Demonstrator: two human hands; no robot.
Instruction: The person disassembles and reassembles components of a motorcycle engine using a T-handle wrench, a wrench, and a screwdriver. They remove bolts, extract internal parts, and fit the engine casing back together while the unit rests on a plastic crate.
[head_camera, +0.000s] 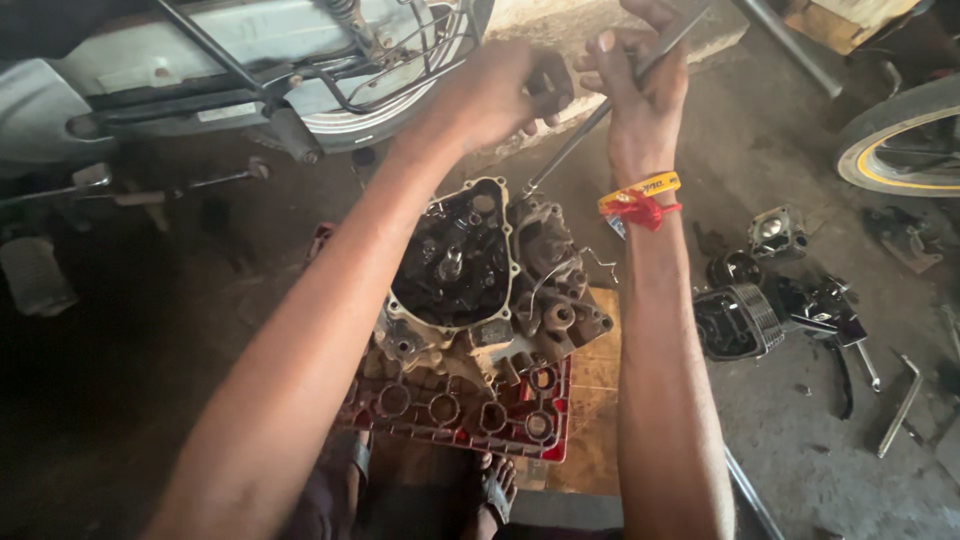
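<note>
Red crate (520, 440) under engine case (480, 280); right hand (640, 85) grips rod (590, 125), left hand (500, 95) grips hammer (550, 82).

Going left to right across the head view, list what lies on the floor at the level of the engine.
Engine case on the red crate → finned cylinder → dark handlebar switch part → flat metal bar.

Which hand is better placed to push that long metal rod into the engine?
The right hand: it already grips the long metal rod, whose tip touches the engine block. The left hand holds a small dark part.
</note>
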